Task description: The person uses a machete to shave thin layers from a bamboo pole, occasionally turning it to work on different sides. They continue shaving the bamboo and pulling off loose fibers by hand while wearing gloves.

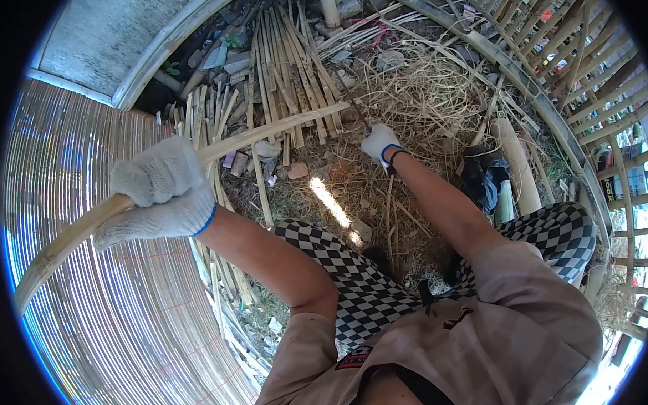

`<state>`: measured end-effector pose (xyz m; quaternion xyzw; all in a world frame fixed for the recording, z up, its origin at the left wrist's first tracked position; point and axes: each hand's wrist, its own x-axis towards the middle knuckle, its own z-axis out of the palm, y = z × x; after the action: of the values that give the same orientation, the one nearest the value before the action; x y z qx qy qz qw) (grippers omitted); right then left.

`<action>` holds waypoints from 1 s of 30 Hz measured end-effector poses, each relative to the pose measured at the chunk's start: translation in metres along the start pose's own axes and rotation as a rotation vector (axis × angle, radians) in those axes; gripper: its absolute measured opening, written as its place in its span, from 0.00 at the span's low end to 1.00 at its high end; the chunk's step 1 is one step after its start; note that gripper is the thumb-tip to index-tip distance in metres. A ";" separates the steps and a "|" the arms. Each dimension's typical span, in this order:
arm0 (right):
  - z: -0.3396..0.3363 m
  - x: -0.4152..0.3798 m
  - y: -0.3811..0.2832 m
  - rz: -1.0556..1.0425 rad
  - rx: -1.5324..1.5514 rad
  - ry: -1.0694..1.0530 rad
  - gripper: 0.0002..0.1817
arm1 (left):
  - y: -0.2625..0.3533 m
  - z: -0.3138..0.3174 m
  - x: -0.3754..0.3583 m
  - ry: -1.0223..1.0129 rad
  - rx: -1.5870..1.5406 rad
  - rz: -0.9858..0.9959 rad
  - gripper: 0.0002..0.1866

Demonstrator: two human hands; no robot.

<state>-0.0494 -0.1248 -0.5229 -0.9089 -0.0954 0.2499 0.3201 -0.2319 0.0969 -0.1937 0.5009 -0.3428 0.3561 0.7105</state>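
Note:
A long pale bamboo strip [269, 128] runs from the lower left edge up to the middle of the view. My left hand [160, 190], in a white knitted glove with a blue cuff, is wrapped round it. My right hand [380, 142], gloved the same way, is closed on the handle of a long thin dark blade [352, 102]. The blade points up and to the left, close by the far end of the strip. Whether the two touch I cannot tell. The blade's handle is mostly hidden in the glove.
Split bamboo strips [293, 66] lie in a pile beyond the strip's end. Curly shavings [431, 92] cover the ground at the right of it. A slatted screen [121, 295] stands at the left, a bamboo lattice [613, 91] at the right. A black plastic bag [482, 176] lies near my right knee.

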 end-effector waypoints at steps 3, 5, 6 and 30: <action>-0.012 -0.030 -0.015 -0.229 -0.008 0.166 0.15 | 0.000 0.015 0.001 0.148 -0.091 0.020 0.37; -0.002 -0.032 -0.006 -0.287 0.008 0.238 0.15 | -0.001 0.021 0.002 0.239 -0.079 0.023 0.37; 0.003 -0.031 0.003 -0.319 0.016 0.272 0.14 | -0.001 0.021 0.001 0.237 -0.043 0.021 0.37; -0.043 -0.103 -0.037 -0.204 0.170 0.063 0.13 | -0.013 0.025 0.016 0.155 0.031 0.009 0.34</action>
<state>-0.1163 -0.1536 -0.4303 -0.8715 -0.1555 0.1946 0.4225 -0.2159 0.0726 -0.1794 0.4812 -0.2836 0.4024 0.7253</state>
